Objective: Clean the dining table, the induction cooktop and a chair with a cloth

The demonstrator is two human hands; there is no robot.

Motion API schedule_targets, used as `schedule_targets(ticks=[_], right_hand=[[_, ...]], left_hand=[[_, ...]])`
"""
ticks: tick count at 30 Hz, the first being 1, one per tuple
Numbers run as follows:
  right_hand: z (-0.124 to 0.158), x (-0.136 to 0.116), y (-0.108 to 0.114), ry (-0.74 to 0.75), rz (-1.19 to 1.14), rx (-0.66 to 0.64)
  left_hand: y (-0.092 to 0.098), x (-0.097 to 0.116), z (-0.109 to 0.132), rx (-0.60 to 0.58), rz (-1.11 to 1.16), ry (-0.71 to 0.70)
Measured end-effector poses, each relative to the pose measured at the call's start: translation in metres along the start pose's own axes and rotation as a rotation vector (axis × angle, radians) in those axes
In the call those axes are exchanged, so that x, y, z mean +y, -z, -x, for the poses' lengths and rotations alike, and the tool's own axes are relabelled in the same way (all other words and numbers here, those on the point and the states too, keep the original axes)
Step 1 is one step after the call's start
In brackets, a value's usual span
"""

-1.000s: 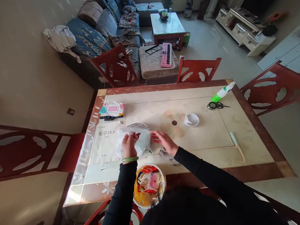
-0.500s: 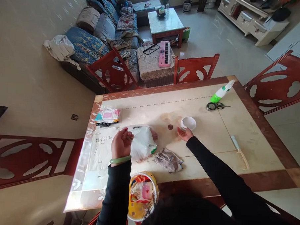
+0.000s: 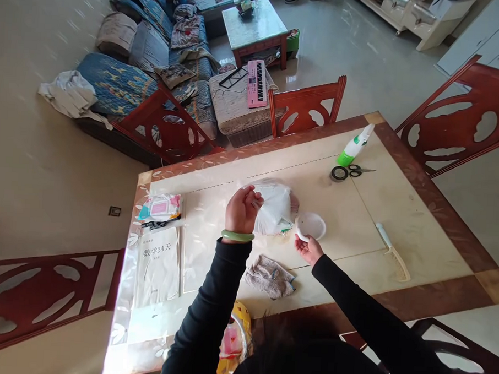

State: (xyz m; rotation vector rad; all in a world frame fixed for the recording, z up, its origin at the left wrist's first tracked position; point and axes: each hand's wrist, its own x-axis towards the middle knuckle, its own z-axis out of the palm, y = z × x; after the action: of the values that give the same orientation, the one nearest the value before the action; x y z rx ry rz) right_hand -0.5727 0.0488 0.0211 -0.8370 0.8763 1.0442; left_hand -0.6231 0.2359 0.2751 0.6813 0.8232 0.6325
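Note:
My left hand [image 3: 242, 210], a green bangle at its wrist, is closed on the gathered top of a white translucent plastic bag [image 3: 273, 209]. The bag is bulky, and its contents cannot be made out. Right beside it, my right hand [image 3: 308, 249] grips the near left rim of a small white bowl [image 3: 314, 225]. A crumpled grey-brown cloth [image 3: 270, 277] lies on the table, nearer to me than both hands.
On the table's left are a wipes pack [image 3: 161, 206], a black object [image 3: 159, 225] and a booklet [image 3: 159, 266]. A spray bottle [image 3: 354, 147], black tape [image 3: 339, 174], scissors [image 3: 356, 170] and a comb [image 3: 395, 257] lie right. A yellow bin [image 3: 246, 319] stands at the near edge.
My left hand has carried the plastic bag rightward, up to the bowl. The small brown disc no longer shows. My right hand now grips the bowl's rim. The view has shifted.

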Motion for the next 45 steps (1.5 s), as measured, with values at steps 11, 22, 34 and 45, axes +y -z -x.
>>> schedule_targets(ticks=[11, 22, 34, 45], right_hand=[[0.013, 0.010, 0.000, -0.035, -0.093, 0.066], [0.015, 0.011, -0.003, -0.043, -0.062, 0.057], [0.049, 0.041, 0.081, 0.506, 0.913, -0.256], [0.028, 0.090, 0.081, 1.297, 2.007, -1.049]], left_hand=[[-0.063, -0.057, -0.036, -0.191, -0.187, -0.007], [-0.028, -0.079, -0.063, -0.103, -0.421, -0.059], [0.155, -0.047, 0.050, 0.107, -0.970, -0.357], [0.359, -0.089, 0.251, 0.914, -1.079, 0.076]])
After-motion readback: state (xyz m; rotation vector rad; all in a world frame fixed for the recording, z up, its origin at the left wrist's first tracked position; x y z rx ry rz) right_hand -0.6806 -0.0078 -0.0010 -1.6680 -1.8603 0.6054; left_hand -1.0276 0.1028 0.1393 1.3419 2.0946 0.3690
